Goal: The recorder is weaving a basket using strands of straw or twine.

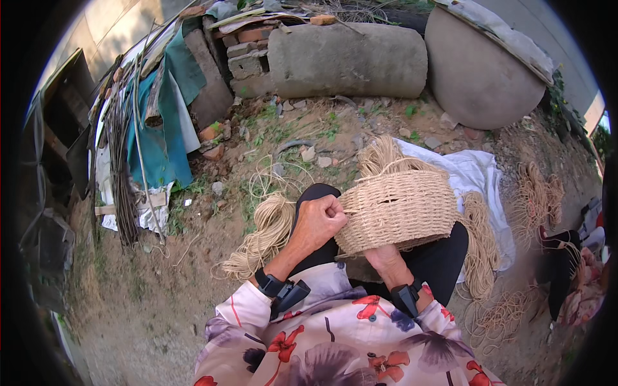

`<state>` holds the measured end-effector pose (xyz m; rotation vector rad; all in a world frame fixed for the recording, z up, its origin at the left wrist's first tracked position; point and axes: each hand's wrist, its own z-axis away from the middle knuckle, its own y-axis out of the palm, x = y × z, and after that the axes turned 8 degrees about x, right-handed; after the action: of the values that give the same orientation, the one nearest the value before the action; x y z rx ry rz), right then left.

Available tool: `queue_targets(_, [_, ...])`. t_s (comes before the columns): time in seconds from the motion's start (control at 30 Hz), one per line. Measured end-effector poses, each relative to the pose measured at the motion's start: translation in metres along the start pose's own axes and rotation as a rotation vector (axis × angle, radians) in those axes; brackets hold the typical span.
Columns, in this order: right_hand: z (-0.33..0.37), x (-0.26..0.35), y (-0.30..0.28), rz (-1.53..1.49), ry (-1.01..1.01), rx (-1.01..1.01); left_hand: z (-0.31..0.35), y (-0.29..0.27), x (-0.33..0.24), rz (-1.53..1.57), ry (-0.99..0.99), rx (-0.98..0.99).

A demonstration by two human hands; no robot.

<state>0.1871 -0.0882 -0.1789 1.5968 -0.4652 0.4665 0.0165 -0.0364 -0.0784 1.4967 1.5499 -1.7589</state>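
Note:
A woven basket [399, 209] of pale twisted straw cord rests on its side across my dark-trousered knees. My left hand [320, 222] is closed in a pinch at the basket's left edge, on what looks like a thin strand of the cord. The near edge of the basket hides the fingers of my right hand [386, 260], which reaches in or under it from below. Loose cord ends [381, 156] bunch up at the basket's far side. A coiled hank of cord [265, 225] lies on the ground beside my left knee.
Another cord hank [477, 248] lies by my right knee, near a white sheet [486, 170]. More cord [537, 199] lies farther right, near another person's dark-clad leg [557, 270]. Beyond are rubble, a concrete cylinder [347, 61], a large round vessel [483, 74] and teal cloth [161, 122].

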Motion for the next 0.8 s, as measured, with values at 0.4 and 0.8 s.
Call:
queue_targets(0.4, [-0.007,-0.005,0.01,-0.103,0.059,0.04,0.013,-0.001,0.024,-0.024,0.003,-0.082])
queue_targets(0.8, [0.006,-0.004,-0.008,0.126,0.036,-0.119,0.03,-0.02,0.009,-0.266,0.195,-0.15])
